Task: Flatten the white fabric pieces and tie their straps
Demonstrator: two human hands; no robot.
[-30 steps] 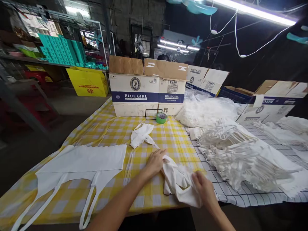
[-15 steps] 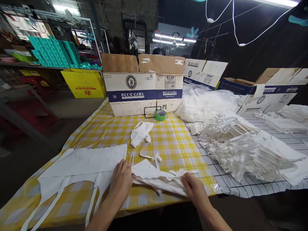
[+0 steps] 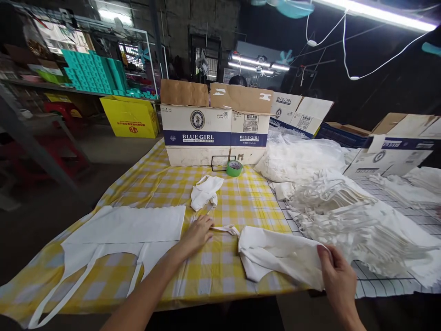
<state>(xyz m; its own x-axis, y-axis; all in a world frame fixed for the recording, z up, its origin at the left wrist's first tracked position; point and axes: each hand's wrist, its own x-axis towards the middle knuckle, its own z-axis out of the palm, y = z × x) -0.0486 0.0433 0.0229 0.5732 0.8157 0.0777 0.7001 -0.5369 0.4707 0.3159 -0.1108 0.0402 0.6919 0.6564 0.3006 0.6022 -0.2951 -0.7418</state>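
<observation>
A white camisole (image 3: 275, 252), bunched and partly folded, lies stretched between my two hands near the table's front edge. Its right end is pinched by my right hand (image 3: 339, 276), thumb on top. My left hand (image 3: 198, 235) is closed on the thin twisted strap (image 3: 227, 229) at the other end. Left of that hand, a second white camisole (image 3: 127, 225) lies spread flat with its long straps toward me. Beyond my left hand sits a small crumpled white cloth piece (image 3: 206, 192).
A yellow checked cloth (image 3: 155, 179) covers the table. At the back stand a beer carton (image 3: 196, 156), a green tape roll (image 3: 234, 168) and a black wire frame (image 3: 217, 168). On the right are a heap of white garments (image 3: 358, 230) and a plastic-wrapped bundle (image 3: 299, 156).
My left hand went from the strap area to the camisole's left edge, then back to the strap. My right hand has pulled its end rightward, and the cloth now lies farther right.
</observation>
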